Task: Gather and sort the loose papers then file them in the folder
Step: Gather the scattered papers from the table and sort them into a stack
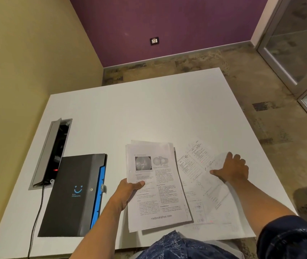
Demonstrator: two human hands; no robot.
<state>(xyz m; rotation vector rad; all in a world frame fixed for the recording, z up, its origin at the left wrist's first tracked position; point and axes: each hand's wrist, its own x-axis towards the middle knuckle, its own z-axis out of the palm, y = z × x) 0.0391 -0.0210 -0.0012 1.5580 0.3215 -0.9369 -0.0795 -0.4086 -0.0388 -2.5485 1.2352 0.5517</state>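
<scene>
Step in hand: gathering, judged from the layout. One batch of papers is already collected in a hand; other sheets lie loose on the table. Filing has not begun.
Left hand [130, 191]: nearest the body; fingers curled under and thumb on top, pinching the left edge of the gathered stack [158, 186]. The stack holds several printed pages, the top one bearing two pictures and text; it is lifted at the gripped edge, while its lower part appears to sit on or just above the table.
Right hand [233, 170]: fingers spread and mostly straight, palm down, pressing on the loose sheets [201, 176]. It grips nothing.
Loose sheets: faint printed forms, overlapping and skewed, lying flat just right of the gathered stack and partly under its right edge.
Folder [76, 193]: black with blue dividers showing along its right edge, closed, flat on the table [149, 109], left of the stack and apart from it.
Cable box [55, 152]: recessed in the table beyond the folder, lid raised, a cord running down from it.
Next move, as judged: the right hand must slide or lift the loose sheets onto the stack, then square the edges; thin paper may slip or crease.
</scene>
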